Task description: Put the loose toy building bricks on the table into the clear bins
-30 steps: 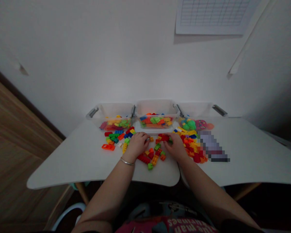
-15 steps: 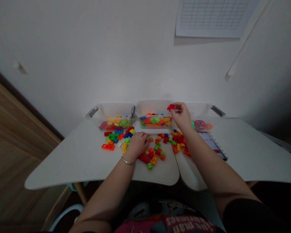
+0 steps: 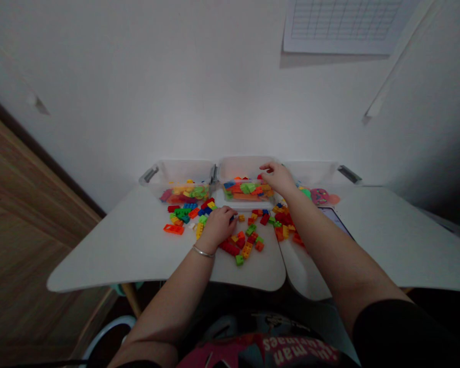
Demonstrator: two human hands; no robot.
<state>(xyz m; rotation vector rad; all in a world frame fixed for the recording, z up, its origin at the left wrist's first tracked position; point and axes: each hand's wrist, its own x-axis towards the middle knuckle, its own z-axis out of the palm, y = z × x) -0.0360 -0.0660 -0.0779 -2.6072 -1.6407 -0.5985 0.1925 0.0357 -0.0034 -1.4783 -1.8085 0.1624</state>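
My right hand [image 3: 278,179] hangs over the right side of the middle clear bin [image 3: 249,166], its fingers apart and nothing gripped. Just beneath those fingers shows a red toy brick [image 3: 259,177]; whether it touches them I cannot tell. Among the loose bricks on the table, my left hand [image 3: 220,225] is curled with its fingertips on a dark blue toy brick [image 3: 232,218], mostly covered by the fingers. A small orange-yellow brick [image 3: 241,217] lies right of it, and a long red brick [image 3: 229,248] below the palm.
A left clear bin [image 3: 186,171] holds mixed bricks, and a right clear bin [image 3: 310,171] stands by pink and green pieces [image 3: 319,196]. More bricks [image 3: 285,220] cross the seam of the white tables [image 3: 130,255]. A phone [image 3: 337,220] lies partly behind my right forearm.
My right hand has opened and let go of the red brick, which is now lower, below the fingers. A dark blue brick now shows at my left fingertips. The view has shifted slightly.
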